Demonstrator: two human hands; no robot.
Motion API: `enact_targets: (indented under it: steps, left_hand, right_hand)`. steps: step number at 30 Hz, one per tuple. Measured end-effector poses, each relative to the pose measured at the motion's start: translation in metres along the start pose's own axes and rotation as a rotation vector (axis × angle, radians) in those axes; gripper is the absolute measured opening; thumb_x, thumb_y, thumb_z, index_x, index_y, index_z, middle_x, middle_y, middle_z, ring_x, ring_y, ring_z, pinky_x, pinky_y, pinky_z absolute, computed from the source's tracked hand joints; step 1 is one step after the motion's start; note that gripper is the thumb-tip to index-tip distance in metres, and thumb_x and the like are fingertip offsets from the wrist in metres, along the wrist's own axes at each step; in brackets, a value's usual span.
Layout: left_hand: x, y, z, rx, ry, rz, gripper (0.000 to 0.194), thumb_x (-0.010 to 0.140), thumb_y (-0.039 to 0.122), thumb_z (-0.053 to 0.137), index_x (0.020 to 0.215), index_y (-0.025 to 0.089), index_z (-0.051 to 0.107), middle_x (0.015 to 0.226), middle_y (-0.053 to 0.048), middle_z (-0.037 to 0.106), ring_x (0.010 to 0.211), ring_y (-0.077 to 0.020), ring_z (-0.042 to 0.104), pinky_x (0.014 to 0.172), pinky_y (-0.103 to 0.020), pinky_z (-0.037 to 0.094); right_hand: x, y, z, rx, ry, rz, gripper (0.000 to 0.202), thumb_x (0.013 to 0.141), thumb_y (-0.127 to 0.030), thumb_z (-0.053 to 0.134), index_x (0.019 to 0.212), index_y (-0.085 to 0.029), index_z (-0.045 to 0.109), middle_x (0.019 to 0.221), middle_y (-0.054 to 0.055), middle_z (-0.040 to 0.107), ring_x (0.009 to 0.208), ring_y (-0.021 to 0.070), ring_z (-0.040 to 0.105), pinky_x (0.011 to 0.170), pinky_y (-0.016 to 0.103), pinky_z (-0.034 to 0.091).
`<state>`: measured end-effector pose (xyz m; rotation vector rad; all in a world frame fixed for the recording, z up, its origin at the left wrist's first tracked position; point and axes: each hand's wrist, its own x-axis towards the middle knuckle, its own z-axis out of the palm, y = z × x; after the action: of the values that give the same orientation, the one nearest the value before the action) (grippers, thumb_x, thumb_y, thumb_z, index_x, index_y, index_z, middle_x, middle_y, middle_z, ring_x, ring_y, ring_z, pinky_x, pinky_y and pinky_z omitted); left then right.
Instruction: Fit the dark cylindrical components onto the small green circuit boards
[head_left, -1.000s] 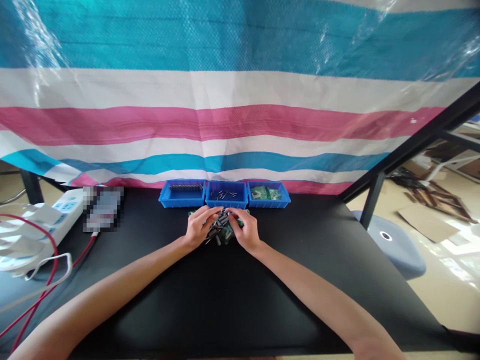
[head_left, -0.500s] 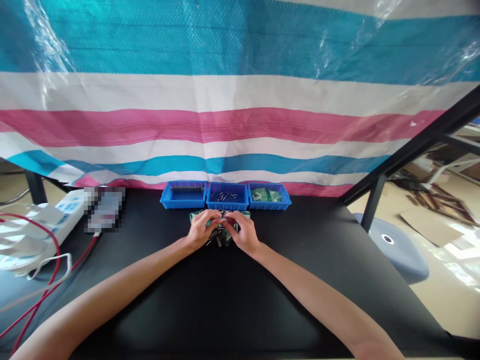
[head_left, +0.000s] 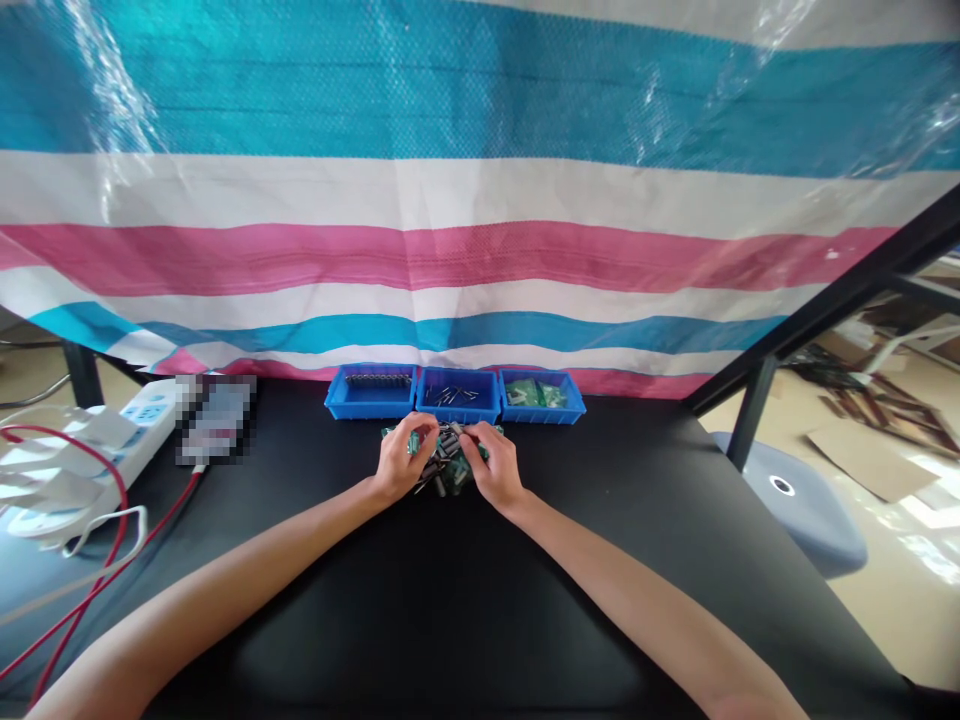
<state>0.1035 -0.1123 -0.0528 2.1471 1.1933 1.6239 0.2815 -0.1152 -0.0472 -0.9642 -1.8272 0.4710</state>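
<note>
A mixed pile of small metal parts [head_left: 448, 446], with grey cylinders and thin dark pins, lies on the black table among green packets [head_left: 456, 474]. At the pile's left side, my left hand [head_left: 401, 462] is curled, thumb and forefinger closed towards each other; whatever is between the tips is too small to name. From the right, my right hand [head_left: 495, 470] reaches into the pile with thumb and forefinger bent together by a grey cylinder; its grip is partly hidden. The hands are a short way apart.
Behind the pile stand three blue bins: a left bin [head_left: 370, 408] with a row of small metal parts, a middle bin [head_left: 457, 411] with loose pins, and a right bin [head_left: 543, 413] with green packets. A power strip [head_left: 154, 415] and red cable [head_left: 161, 510] lie left.
My hands were together, fingertips meeting over the pile; now they have moved apart, and more of the metal parts shows between them. The whole view has shifted slightly.
</note>
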Motion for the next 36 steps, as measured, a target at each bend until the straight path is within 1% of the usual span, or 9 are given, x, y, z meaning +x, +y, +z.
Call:
enact_targets:
  steps: [3, 8, 14, 20, 23, 27, 31, 36]
  left_hand:
    - [-0.0009, 0.0005, 0.0011, 0.02, 0.021, -0.009, 0.011, 0.089, 0.023, 0.057, 0.099, 0.018, 0.059, 0.089, -0.003, 0.067, 0.076, -0.0118, 0.064, 0.072, -0.023, 0.051]
    - [-0.0015, 0.0006, 0.002, 0.024, 0.035, -0.034, 0.013, 0.089, 0.027, 0.059, 0.099, 0.018, 0.061, 0.09, -0.004, 0.07, 0.077, -0.0128, 0.067, 0.073, -0.023, 0.053]
    - [-0.0017, -0.0005, 0.0016, 0.002, 0.042, -0.028, 0.014, 0.088, 0.027, 0.06, 0.099, 0.019, 0.061, 0.089, -0.004, 0.071, 0.077, -0.0137, 0.067, 0.073, -0.025, 0.054]
    - [-0.0004, 0.0034, -0.0001, 0.008, -0.001, -0.019, 0.015, 0.086, 0.027, 0.063, 0.098, 0.019, 0.061, 0.089, -0.003, 0.07, 0.066, -0.0105, 0.062, 0.069, -0.024, 0.053]
    - [0.0, 0.0033, 0.0001, 0.002, -0.002, -0.011, 0.016, 0.084, 0.027, 0.065, 0.098, 0.019, 0.061, 0.089, -0.002, 0.07, 0.065, -0.0097, 0.061, 0.068, -0.023, 0.052]
    - [0.0003, 0.0028, 0.0004, 0.019, 0.009, -0.006, 0.013, 0.085, 0.028, 0.065, 0.094, 0.018, 0.062, 0.084, -0.001, 0.07, 0.063, -0.0092, 0.061, 0.067, -0.022, 0.052]
    - [0.0011, 0.0038, -0.0003, 0.028, -0.002, -0.027, 0.014, 0.083, 0.028, 0.068, 0.092, 0.018, 0.063, 0.079, 0.0, 0.068, 0.061, -0.0085, 0.059, 0.066, -0.021, 0.051]
    - [0.0015, 0.0033, 0.0007, 0.006, 0.007, -0.001, 0.014, 0.083, 0.026, 0.067, 0.094, 0.018, 0.063, 0.081, 0.0, 0.069, 0.062, -0.0083, 0.06, 0.066, -0.02, 0.051]
  right_hand:
    - [0.0, -0.0006, 0.0009, 0.01, 0.005, -0.019, 0.018, 0.095, -0.03, 0.049, 0.093, -0.018, 0.063, 0.081, 0.004, 0.062, 0.07, 0.015, 0.06, 0.07, 0.027, 0.049]
    - [-0.0004, -0.0005, 0.0015, -0.012, 0.039, -0.018, 0.015, 0.092, -0.031, 0.055, 0.095, -0.019, 0.063, 0.076, 0.002, 0.061, 0.066, 0.014, 0.059, 0.068, 0.027, 0.05]
    - [-0.0005, 0.0017, 0.0021, -0.014, 0.046, -0.01, 0.015, 0.091, -0.032, 0.056, 0.094, -0.019, 0.062, 0.073, 0.002, 0.06, 0.064, 0.0142, 0.058, 0.066, 0.026, 0.05]
    - [-0.0013, 0.0005, 0.0021, -0.001, 0.078, -0.008, 0.013, 0.091, -0.031, 0.057, 0.093, -0.019, 0.062, 0.072, 0.001, 0.061, 0.063, 0.0143, 0.058, 0.065, 0.026, 0.05]
    - [-0.0022, 0.0004, 0.0019, 0.019, 0.112, -0.016, 0.012, 0.091, -0.03, 0.057, 0.095, -0.019, 0.062, 0.075, 0.002, 0.063, 0.064, 0.0144, 0.059, 0.066, 0.026, 0.05]
    - [-0.0022, 0.0018, 0.0019, 0.009, 0.085, -0.015, 0.014, 0.091, -0.03, 0.057, 0.095, -0.019, 0.063, 0.075, 0.002, 0.063, 0.064, 0.0143, 0.059, 0.066, 0.026, 0.05]
    - [-0.0011, 0.0032, 0.0024, 0.011, 0.065, 0.009, 0.016, 0.091, -0.032, 0.057, 0.095, -0.018, 0.064, 0.074, 0.002, 0.063, 0.064, 0.0145, 0.059, 0.066, 0.026, 0.049]
    - [-0.0005, 0.0034, 0.0029, 0.019, 0.042, 0.026, 0.019, 0.092, -0.032, 0.056, 0.086, -0.017, 0.065, 0.073, 0.003, 0.065, 0.064, 0.0142, 0.06, 0.064, 0.025, 0.048]
